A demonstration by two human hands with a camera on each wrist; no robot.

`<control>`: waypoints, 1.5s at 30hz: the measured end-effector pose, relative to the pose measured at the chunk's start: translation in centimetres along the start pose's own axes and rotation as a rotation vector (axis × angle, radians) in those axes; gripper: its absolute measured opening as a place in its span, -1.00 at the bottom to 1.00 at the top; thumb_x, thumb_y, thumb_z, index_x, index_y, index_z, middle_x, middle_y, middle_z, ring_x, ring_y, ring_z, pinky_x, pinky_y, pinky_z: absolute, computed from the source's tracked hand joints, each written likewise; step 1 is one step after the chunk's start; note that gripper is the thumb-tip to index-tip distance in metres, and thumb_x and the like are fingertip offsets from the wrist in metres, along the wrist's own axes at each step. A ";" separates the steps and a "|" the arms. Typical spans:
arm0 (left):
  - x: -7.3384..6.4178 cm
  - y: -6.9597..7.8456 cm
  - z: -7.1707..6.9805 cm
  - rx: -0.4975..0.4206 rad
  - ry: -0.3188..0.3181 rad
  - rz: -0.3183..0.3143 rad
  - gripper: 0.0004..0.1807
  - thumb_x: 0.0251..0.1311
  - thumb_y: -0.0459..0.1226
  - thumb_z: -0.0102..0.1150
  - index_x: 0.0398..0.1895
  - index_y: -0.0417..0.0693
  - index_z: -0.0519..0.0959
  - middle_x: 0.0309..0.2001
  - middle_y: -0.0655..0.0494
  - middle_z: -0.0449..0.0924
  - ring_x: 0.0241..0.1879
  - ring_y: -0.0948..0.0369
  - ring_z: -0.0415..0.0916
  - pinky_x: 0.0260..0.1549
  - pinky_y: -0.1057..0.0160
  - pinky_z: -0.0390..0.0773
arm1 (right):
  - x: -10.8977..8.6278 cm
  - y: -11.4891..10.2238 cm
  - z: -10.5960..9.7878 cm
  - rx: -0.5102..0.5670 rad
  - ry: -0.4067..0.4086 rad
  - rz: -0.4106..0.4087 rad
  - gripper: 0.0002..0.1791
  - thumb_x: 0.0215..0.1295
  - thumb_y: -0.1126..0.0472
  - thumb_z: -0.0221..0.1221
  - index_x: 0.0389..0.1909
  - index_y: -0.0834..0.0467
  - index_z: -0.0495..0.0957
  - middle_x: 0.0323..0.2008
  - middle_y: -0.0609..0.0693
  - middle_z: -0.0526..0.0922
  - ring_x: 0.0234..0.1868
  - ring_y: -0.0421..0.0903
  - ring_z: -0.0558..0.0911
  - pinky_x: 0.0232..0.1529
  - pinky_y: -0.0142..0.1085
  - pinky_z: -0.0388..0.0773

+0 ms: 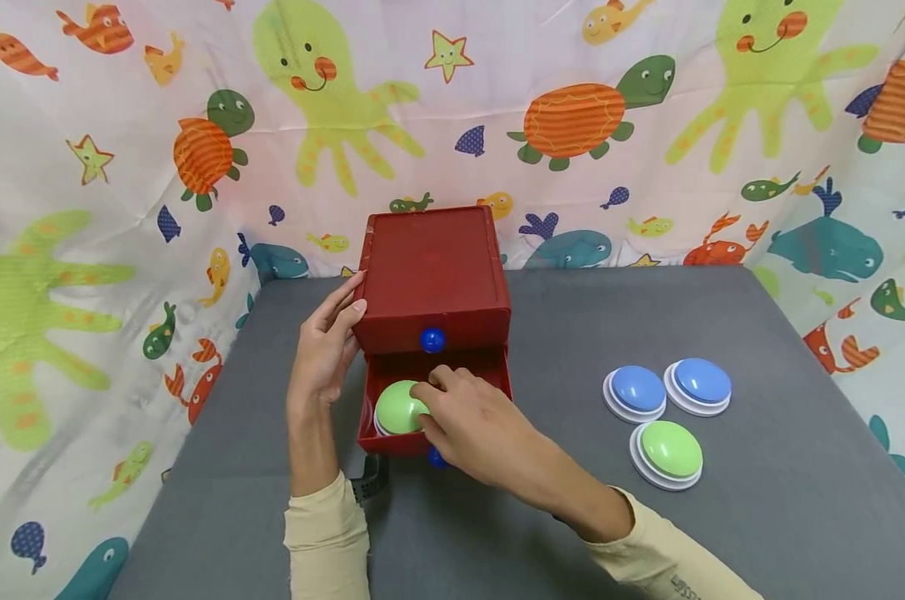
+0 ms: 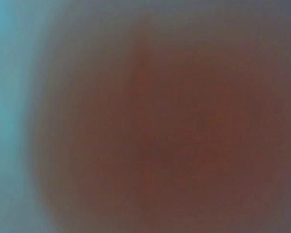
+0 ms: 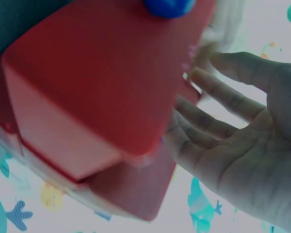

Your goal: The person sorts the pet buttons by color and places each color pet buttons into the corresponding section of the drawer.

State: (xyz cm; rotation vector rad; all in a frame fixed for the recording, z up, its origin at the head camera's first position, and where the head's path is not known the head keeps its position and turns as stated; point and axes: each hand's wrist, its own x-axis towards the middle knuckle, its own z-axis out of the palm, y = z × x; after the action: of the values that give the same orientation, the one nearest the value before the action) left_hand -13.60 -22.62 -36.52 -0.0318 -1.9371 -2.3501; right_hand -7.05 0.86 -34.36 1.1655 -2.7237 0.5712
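Note:
A dark red two-drawer box [image 1: 430,258] stands at the back of the table. Its lower drawer [image 1: 370,417] is pulled out, while the upper one is closed. My left hand [image 1: 321,354] rests against the box's left side with fingers extended. Inside the lower drawer sits a round green push light [image 1: 398,407] with a white base. Over the drawer's right part is my right hand [image 1: 482,425], its thumb and index finger at the light's right edge. In the right wrist view, the loosely bent fingers [image 3: 228,94] reach past the drawer's rim; their tips are partly hidden.
On the table's right side lie two blue push lights [image 1: 635,390] [image 1: 697,383] and another green push light [image 1: 670,450]. A curtain [image 1: 452,167] printed with sea animals hangs behind and beside the grey table [image 1: 557,333]. The left wrist view is a blur.

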 end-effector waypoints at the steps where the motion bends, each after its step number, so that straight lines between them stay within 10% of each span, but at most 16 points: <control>1: 0.0 0.0 0.0 0.001 0.002 0.001 -0.46 0.54 -0.15 0.11 0.54 0.26 0.40 0.55 0.08 0.32 0.46 0.00 0.40 0.14 0.32 0.68 | -0.4 0.0 -0.3 -0.004 0.013 0.001 -0.54 0.26 0.10 0.46 0.17 0.09 0.68 -0.05 0.02 0.70 -0.16 -0.10 0.61 -0.08 -0.29 0.75; 17: 0.1 -0.1 0.1 0.002 0.024 -0.018 -0.45 0.53 -0.14 0.13 0.54 0.29 0.40 0.56 0.10 0.31 0.48 -0.01 0.39 0.14 0.31 0.68 | -8.3 5.8 -2.8 -0.130 -0.034 0.339 -0.55 0.14 0.14 0.54 0.06 0.08 0.72 -0.21 0.04 0.64 -0.27 -0.12 0.51 -0.32 -0.34 0.60; 27: 0.0 -0.1 0.0 0.010 0.023 -0.006 -0.45 0.53 -0.13 0.13 0.54 0.29 0.39 0.56 0.09 0.32 0.47 0.01 0.39 0.12 0.34 0.68 | -14.7 12.1 -1.5 -0.168 -0.206 0.570 -0.44 0.19 0.05 0.47 0.17 0.16 0.60 0.07 0.37 0.58 -0.08 0.36 0.57 -0.31 0.28 0.56; 45: 0.1 -0.1 0.2 0.007 0.017 -0.011 -0.44 0.52 -0.12 0.15 0.54 0.28 0.39 0.56 0.09 0.31 0.46 0.01 0.38 0.13 0.35 0.69 | -16.5 16.1 -0.9 -0.036 -0.190 0.690 -0.33 0.09 0.22 0.50 0.26 0.17 0.54 -0.07 0.43 0.45 -0.25 0.36 0.51 -0.41 0.23 0.55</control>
State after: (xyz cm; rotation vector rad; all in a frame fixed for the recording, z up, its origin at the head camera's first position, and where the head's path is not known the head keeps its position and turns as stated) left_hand -13.68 -22.43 -36.55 -0.0011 -1.9432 -2.3419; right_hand -7.20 22.42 -42.52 0.2435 -3.2624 0.4845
